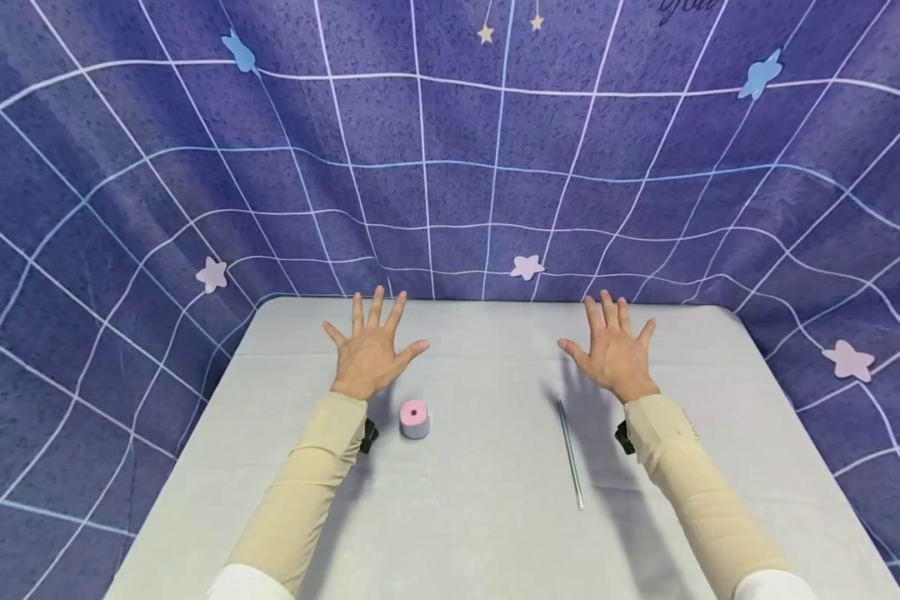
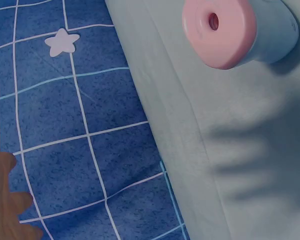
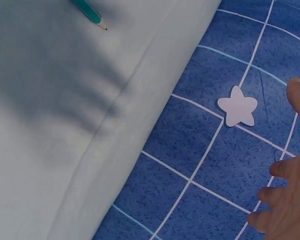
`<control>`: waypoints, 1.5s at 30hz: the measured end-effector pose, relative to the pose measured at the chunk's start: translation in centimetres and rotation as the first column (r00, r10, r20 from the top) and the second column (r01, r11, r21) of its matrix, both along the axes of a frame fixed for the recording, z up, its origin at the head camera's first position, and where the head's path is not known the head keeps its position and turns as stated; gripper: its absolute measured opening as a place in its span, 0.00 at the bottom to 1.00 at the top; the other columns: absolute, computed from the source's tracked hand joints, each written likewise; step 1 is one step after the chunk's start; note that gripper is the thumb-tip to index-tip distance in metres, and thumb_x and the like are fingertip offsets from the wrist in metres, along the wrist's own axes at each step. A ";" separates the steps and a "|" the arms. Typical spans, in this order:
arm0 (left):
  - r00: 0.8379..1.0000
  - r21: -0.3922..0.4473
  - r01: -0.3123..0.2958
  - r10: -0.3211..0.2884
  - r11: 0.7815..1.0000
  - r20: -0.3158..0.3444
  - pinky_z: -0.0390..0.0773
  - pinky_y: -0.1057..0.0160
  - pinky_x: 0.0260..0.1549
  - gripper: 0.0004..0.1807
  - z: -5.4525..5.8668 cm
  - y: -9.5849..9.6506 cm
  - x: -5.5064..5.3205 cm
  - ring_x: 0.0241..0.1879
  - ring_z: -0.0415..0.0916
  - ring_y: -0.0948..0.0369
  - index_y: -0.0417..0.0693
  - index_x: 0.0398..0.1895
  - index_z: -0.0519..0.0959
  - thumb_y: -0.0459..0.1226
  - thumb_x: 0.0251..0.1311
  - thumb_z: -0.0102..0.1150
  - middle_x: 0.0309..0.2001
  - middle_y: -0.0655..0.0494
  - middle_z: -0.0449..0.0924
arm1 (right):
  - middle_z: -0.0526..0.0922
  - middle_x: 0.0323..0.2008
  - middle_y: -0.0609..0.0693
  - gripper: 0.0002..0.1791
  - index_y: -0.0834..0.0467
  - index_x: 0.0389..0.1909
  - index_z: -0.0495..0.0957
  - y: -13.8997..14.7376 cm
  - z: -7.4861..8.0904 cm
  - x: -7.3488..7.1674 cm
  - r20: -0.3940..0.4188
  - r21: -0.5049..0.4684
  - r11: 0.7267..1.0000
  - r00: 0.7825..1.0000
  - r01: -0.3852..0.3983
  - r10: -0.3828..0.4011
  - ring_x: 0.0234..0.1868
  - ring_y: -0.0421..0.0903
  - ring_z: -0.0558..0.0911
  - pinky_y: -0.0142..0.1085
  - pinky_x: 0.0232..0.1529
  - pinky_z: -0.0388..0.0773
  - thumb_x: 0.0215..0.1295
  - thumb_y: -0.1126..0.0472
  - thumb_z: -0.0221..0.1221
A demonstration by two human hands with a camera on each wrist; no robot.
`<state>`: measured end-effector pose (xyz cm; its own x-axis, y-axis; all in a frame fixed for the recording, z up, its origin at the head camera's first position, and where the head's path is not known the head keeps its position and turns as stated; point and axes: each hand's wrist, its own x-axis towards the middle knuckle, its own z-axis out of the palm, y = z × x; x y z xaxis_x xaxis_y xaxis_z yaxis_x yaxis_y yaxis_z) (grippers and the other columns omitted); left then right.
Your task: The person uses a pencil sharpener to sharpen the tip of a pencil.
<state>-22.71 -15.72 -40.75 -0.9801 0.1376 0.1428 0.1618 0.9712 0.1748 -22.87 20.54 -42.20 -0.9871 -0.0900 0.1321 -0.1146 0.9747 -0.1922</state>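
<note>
My left hand point(image 1: 370, 356) is held above the table with its fingers spread and nothing in it. Below and to its right stands a small pencil sharpener point(image 1: 414, 419), pink on top with a hole in it and bluish-grey below. The same sharpener point(image 2: 222, 32) fills the top right of the left wrist view. My right hand point(image 1: 617, 357), also spread and holding nothing, is raised over the right side. A green pencil point(image 1: 570, 454) lies to its lower left. Its sharpened tip shows on the pencil point(image 3: 92, 12) in the right wrist view, pointing toward the far edge.
A pale cloth covers the table point(image 1: 487, 517). Behind and at both sides hangs a blue-purple curtain point(image 1: 457, 192) with grid lines and stars. Each wrist wears a dark camera, and both hands cast shadows on the cloth.
</note>
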 end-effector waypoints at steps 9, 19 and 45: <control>1.000 0.064 0.016 -0.016 0.998 0.002 0.39 0.19 0.54 0.47 0.6 -0.3 0.6 0.74 0.32 0.40 0.65 0.76 0.40 0.72 0.58 0.35 0.77 0.49 0.37 | 0.42 0.75 0.63 0.46 0.59 0.75 0.44 0.1 0.6 0.5 0.035 -0.079 0.997 0.999 -0.008 0.011 0.74 0.66 0.43 0.75 0.61 0.36 0.66 0.37 0.50; 0.997 0.345 0.066 -0.078 0.936 0.021 0.54 0.28 0.59 0.41 1.0 -0.8 2.0 0.74 0.43 0.43 0.65 0.76 0.39 0.63 0.66 0.39 0.76 0.47 0.42 | 0.49 0.71 0.70 0.43 0.66 0.72 0.46 1.6 0.9 2.5 0.025 -0.244 0.970 1.000 0.008 -0.002 0.70 0.67 0.53 0.70 0.56 0.58 0.65 0.51 0.56; 0.986 0.734 -0.041 -0.089 0.678 0.138 0.62 0.42 0.64 0.41 -9.0 0.1 5.4 0.66 0.59 0.40 0.42 0.72 0.50 0.42 0.61 0.60 0.69 0.37 0.56 | 0.70 0.49 0.71 0.32 0.74 0.60 0.62 0.1 -5.8 8.3 0.199 -0.463 0.874 0.978 0.146 -0.059 0.40 0.57 0.79 0.45 0.36 0.78 0.59 0.61 0.60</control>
